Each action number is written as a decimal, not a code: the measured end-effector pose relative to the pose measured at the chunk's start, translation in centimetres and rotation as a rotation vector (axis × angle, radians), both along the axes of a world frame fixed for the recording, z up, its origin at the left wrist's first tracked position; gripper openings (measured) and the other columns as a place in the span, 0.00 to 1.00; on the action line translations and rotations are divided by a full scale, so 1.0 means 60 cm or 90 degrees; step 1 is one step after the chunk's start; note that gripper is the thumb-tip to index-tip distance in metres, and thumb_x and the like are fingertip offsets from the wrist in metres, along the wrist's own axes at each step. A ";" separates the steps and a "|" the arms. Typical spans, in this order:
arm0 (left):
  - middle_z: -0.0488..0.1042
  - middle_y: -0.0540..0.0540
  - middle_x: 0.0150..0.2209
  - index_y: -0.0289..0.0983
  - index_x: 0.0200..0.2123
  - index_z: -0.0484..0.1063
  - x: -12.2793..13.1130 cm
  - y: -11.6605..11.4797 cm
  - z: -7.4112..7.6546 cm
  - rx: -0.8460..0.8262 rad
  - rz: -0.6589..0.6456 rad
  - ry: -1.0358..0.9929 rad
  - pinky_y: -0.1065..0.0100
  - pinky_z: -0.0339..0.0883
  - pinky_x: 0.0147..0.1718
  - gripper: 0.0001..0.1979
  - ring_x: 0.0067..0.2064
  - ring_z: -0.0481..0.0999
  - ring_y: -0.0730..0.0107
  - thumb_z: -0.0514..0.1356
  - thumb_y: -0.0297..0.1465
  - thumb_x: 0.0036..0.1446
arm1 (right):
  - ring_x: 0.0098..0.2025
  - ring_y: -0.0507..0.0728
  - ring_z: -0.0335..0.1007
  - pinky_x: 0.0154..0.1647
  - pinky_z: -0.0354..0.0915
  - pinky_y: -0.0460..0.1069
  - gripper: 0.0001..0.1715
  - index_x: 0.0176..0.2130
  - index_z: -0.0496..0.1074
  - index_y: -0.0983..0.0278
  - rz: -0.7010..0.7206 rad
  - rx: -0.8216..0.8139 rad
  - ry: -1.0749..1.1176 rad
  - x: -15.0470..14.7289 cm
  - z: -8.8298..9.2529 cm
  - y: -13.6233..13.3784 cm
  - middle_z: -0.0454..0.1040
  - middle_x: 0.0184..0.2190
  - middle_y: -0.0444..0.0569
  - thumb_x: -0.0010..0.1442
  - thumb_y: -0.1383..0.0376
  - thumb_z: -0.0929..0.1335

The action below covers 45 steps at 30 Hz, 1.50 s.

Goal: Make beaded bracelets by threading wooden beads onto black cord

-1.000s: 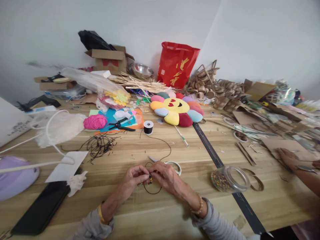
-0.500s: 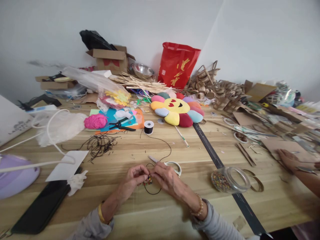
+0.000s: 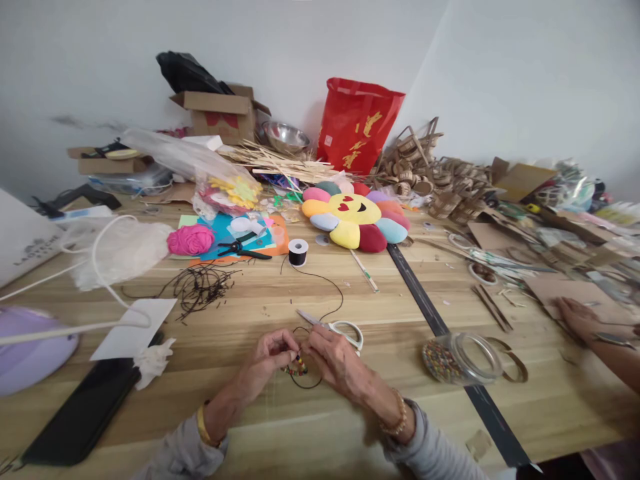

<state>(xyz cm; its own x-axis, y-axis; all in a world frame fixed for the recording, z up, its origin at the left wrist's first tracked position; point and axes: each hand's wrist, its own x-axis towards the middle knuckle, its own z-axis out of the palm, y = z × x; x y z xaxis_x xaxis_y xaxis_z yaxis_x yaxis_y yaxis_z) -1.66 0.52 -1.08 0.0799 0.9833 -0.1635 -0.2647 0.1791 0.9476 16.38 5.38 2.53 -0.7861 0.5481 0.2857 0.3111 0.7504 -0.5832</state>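
Pinching beaded cord [image 3: 300, 367] between fingertips of left hand [image 3: 265, 358] and right hand [image 3: 334, 357], near front edge of table [image 3: 300, 430]; could spill beads by loosening either pinch, or snag on scissors [image 3: 352, 331].

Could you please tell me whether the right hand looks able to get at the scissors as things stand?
Probably yes: the scissors lie just beyond the right hand, with nothing seen covering their white handles. Its fingers are busy at the beaded string, though, so it might need freeing first.
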 end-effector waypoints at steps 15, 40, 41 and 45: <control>0.72 0.50 0.22 0.33 0.24 0.73 0.012 0.003 0.024 -0.082 0.012 -0.085 0.72 0.59 0.26 0.13 0.25 0.68 0.74 0.71 0.33 0.36 | 0.33 0.52 0.67 0.35 0.62 0.45 0.08 0.39 0.72 0.63 -0.058 -0.090 0.128 -0.001 -0.003 -0.001 0.71 0.31 0.47 0.65 0.67 0.63; 0.77 0.47 0.23 0.33 0.28 0.72 -0.001 0.012 0.026 -0.060 0.158 -0.171 0.71 0.65 0.28 0.17 0.27 0.75 0.69 0.72 0.36 0.39 | 0.40 0.58 0.68 0.38 0.61 0.49 0.15 0.43 0.67 0.61 -0.213 0.080 -0.361 0.057 0.014 0.016 0.69 0.38 0.51 0.56 0.74 0.66; 0.76 0.48 0.23 0.33 0.27 0.72 -0.001 0.013 0.030 -0.061 0.160 -0.180 0.71 0.65 0.27 0.17 0.26 0.75 0.70 0.72 0.36 0.38 | 0.38 0.57 0.68 0.37 0.61 0.48 0.14 0.43 0.67 0.61 -0.209 0.058 -0.354 0.061 0.017 0.021 0.69 0.37 0.50 0.56 0.74 0.65; 0.75 0.49 0.23 0.32 0.27 0.73 -0.005 0.014 0.033 -0.068 0.164 -0.196 0.73 0.64 0.21 0.15 0.23 0.73 0.73 0.72 0.34 0.38 | 0.35 0.53 0.68 0.37 0.61 0.46 0.15 0.45 0.69 0.61 -0.155 -0.079 -0.221 0.085 0.026 0.050 0.69 0.34 0.46 0.57 0.70 0.65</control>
